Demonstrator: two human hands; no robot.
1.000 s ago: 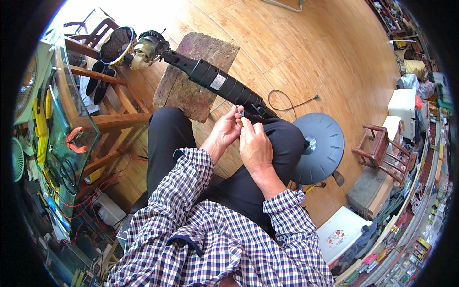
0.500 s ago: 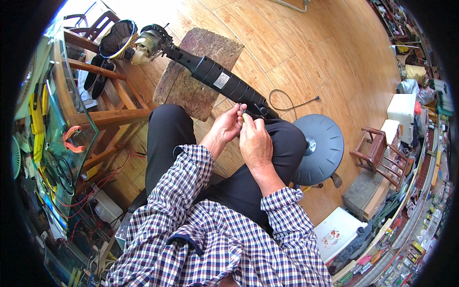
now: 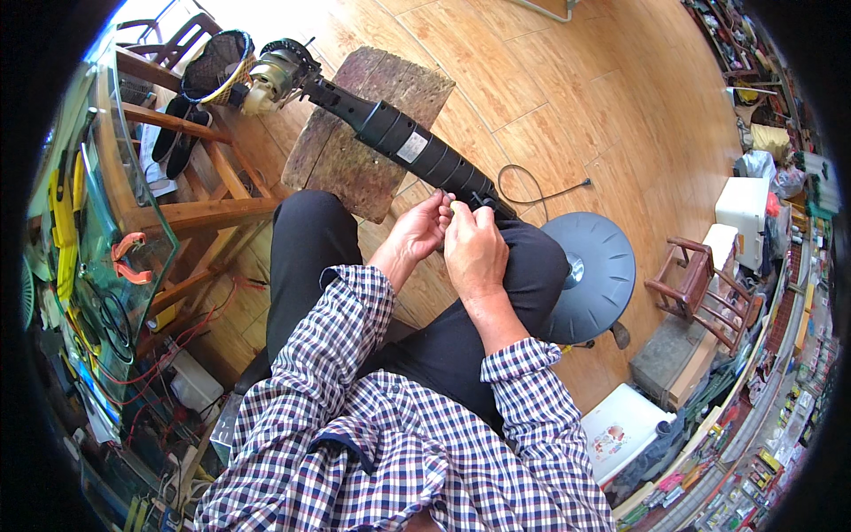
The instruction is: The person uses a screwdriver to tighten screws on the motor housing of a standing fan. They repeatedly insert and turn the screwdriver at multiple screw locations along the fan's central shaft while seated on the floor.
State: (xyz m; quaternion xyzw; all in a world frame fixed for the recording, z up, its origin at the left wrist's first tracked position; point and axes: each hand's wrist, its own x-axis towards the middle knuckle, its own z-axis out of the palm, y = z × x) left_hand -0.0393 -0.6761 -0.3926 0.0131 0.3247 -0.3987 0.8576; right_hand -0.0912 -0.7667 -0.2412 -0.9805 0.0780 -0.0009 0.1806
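Note:
My left hand (image 3: 424, 229) pinches something tiny at its fingertips, too small to name. My right hand (image 3: 475, 244) is closed on a small yellow tool (image 3: 456, 207), mostly hidden by the fingers, its tip against the left fingertips. Both hands are over my right thigh, just below the lower end of a long black cylindrical machine (image 3: 431, 156) with a pale label. At its upper end is a metal head with a translucent beige housing (image 3: 270, 84). The machine lies diagonally above a worn, stained wooden board (image 3: 306, 164).
A glass-topped wooden bench (image 3: 191, 213) with orange-handled pliers (image 3: 133, 270) stands left. A grey round disc (image 3: 598, 266) is beside my right knee, a black cable (image 3: 536, 182) behind it. Right are a wooden stool (image 3: 687, 275), white boxes (image 3: 740, 213) and cluttered shelves (image 3: 789, 417).
My right hand has edged slightly upward and rightward, its fingers now covering more of the yellow tool. My left hand stays at about the same place; the view has shifted slightly.

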